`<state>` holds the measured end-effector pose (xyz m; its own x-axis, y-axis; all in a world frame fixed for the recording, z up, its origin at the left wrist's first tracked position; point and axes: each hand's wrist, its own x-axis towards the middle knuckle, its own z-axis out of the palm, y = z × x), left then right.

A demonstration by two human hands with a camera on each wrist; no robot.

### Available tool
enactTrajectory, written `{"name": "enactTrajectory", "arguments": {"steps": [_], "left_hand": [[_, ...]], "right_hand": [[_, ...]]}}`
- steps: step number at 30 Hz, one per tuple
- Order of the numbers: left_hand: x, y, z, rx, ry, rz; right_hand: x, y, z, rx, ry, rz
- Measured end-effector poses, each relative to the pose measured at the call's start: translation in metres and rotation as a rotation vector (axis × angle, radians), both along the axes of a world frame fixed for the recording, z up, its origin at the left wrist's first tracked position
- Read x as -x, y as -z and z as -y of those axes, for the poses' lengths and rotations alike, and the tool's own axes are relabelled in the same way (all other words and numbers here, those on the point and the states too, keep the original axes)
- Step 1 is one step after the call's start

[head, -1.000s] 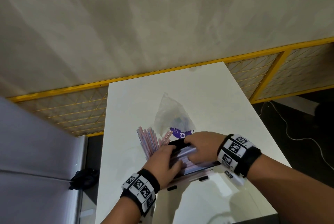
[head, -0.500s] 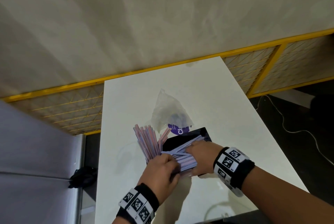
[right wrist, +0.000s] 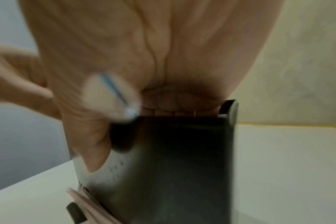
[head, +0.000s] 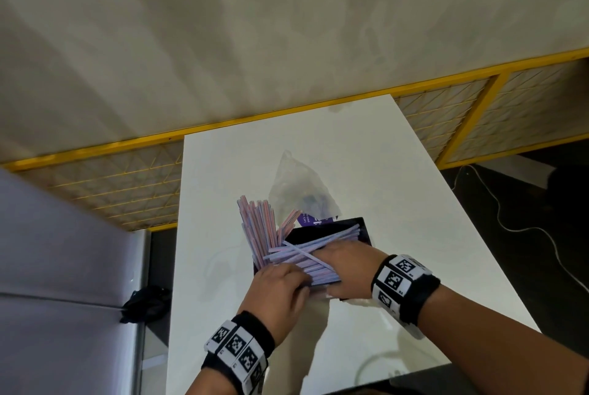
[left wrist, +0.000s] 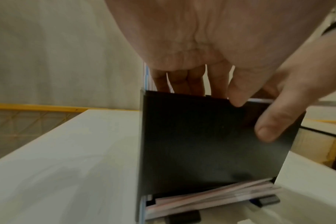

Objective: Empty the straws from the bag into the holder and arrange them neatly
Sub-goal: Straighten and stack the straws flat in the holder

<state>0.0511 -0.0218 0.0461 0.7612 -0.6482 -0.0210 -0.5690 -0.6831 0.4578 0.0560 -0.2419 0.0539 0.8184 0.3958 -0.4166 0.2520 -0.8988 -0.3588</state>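
Observation:
A black holder (head: 361, 227) stands on the white table (head: 382, 171). Several pink and blue straws (head: 306, 259) lie crosswise on its top, and another bunch (head: 258, 225) leans upright at its left. My left hand (head: 287, 280) curls over the near rim onto the lying straws. My right hand (head: 338, 264) lies on them from the right, its thumb (left wrist: 269, 128) on the holder's front wall (left wrist: 201, 144). More straws (left wrist: 211, 195) show in the slot at the holder's base. The clear bag (head: 296, 184) lies behind the holder.
A yellow mesh fence (head: 127, 184) runs behind the table below a pale wall. A grey surface (head: 47, 267) stands at the left with a black item (head: 143, 302) on the floor beside it. A white cable (head: 526, 229) trails on the dark floor at the right.
Both hands have drawn back toward the holder's near side, uncovering its far end. The straws under them now lie spread at angles across the top.

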Motion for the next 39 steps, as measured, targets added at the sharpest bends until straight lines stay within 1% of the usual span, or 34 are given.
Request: {"name": "enactTrajectory", "arguments": {"steps": [2,4,7,10,13,15,17,19,21,23,24,25,27,30,34,36,39], "left_hand": [[0.002,-0.002,-0.002,0.168,-0.092,-0.011],[0.005,-0.004,-0.006,0.308,-0.228,-0.054],[0.015,-0.003,-0.016,0.482,-0.479,-0.105],[0.028,0.003,-0.030,0.626,-0.756,-0.190],[0.040,0.016,-0.041,0.787,-1.011,-0.330],[0.046,0.029,-0.045,0.861,-1.167,-0.428],[0.053,0.043,-0.045,0.886,-1.298,-0.567],[0.063,0.056,-0.039,0.907,-1.398,-0.758],[0.072,0.068,-0.027,0.978,-1.439,-1.024],[0.080,0.077,-0.008,1.073,-1.393,-1.319],[0.083,0.080,0.001,1.106,-1.356,-1.417],[0.085,0.085,0.010,1.133,-1.345,-1.463],[0.086,0.093,0.026,1.208,-1.354,-1.493],[0.080,0.098,0.048,1.381,-1.372,-1.575],[0.072,0.105,0.067,1.436,-1.391,-1.575],[0.066,0.110,0.070,1.459,-1.386,-1.551],[0.059,0.120,0.074,1.496,-1.441,-1.532]], "right_hand": [[-0.002,0.000,0.000,0.024,0.017,-0.050],[-0.005,-0.001,0.000,0.022,0.037,-0.101],[-0.009,-0.008,0.000,-0.026,0.039,-0.136],[-0.011,-0.018,0.005,-0.057,0.032,-0.094],[-0.012,-0.026,0.012,-0.047,0.000,-0.001],[-0.009,-0.027,0.016,-0.034,-0.029,0.038],[-0.005,-0.024,0.018,-0.009,-0.065,0.060],[0.000,-0.019,0.017,0.019,-0.113,0.049],[0.001,-0.015,0.016,0.045,-0.144,0.030],[0.001,-0.015,0.016,0.057,-0.164,0.052],[0.001,-0.016,0.016,0.058,-0.176,0.079],[0.001,-0.018,0.017,0.061,-0.183,0.105],[0.003,-0.023,0.018,0.076,-0.177,0.154],[0.011,-0.028,0.019,0.092,-0.194,0.210],[0.018,-0.023,0.018,0.199,-0.258,0.173],[0.018,-0.020,0.018,0.247,-0.248,0.153],[0.021,-0.016,0.018,0.260,-0.236,0.178]]}}
